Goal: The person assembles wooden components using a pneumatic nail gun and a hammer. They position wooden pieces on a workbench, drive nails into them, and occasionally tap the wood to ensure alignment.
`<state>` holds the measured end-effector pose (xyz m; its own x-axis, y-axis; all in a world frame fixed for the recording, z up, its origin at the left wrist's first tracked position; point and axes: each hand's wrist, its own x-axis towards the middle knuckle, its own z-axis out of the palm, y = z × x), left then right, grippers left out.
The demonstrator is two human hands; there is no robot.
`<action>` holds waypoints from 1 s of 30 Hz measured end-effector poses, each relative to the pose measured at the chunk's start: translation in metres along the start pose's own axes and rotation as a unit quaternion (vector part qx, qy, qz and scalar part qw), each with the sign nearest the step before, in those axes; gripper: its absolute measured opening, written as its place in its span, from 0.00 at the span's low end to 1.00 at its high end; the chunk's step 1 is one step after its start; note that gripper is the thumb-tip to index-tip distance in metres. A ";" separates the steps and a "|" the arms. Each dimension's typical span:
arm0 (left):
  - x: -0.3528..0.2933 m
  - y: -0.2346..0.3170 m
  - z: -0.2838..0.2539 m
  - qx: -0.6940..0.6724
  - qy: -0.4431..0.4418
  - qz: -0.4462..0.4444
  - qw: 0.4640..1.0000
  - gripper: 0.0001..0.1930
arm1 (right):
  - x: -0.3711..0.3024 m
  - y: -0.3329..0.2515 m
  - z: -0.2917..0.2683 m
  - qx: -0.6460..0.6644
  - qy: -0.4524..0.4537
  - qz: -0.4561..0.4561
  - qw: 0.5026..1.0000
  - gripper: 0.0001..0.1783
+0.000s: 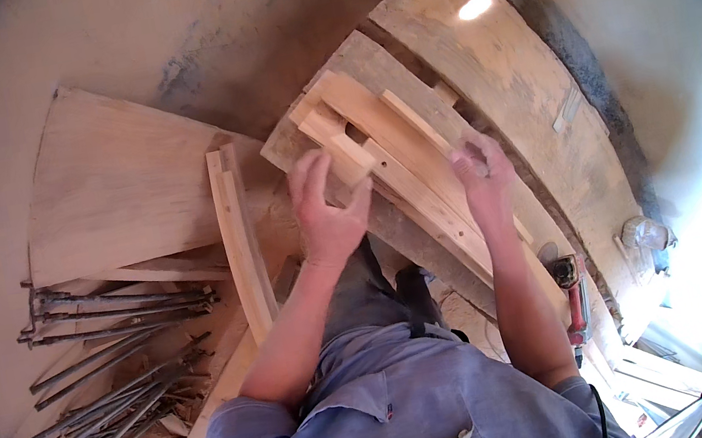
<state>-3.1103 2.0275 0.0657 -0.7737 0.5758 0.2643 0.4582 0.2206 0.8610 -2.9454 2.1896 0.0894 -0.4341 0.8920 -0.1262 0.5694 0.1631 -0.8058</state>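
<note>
Far left: dark metal bars (119, 329) in heap, below pale wooden panel (121, 178) against wall. Next, pair of wood strips (234, 229) standing. My left hand (326, 209) wide, thumb and fingers apart, beside short wood block (341, 148); contact unclear. Block and long board (398, 139) on workbench (388, 64). My right hand (483, 167) half-curled over thin strip (416, 120); can't tell if gripping. Rightward, red power tool (577, 304).

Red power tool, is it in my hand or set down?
Set down: the red power tool rests on the bench, with the left hand and right hand away from it. Whether it's running, I cannot tell.
</note>
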 end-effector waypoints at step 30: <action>0.055 -0.102 0.028 0.043 -0.058 -0.028 0.997 0.37 | 0.027 0.018 0.034 -0.248 -0.098 0.032 0.963 0.21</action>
<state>-3.1878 2.0586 -0.0193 -0.7461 0.6463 0.1604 0.4550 0.3189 0.8314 -2.9708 2.2022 0.0522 -0.4827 0.8183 -0.3121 0.8417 0.3350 -0.4236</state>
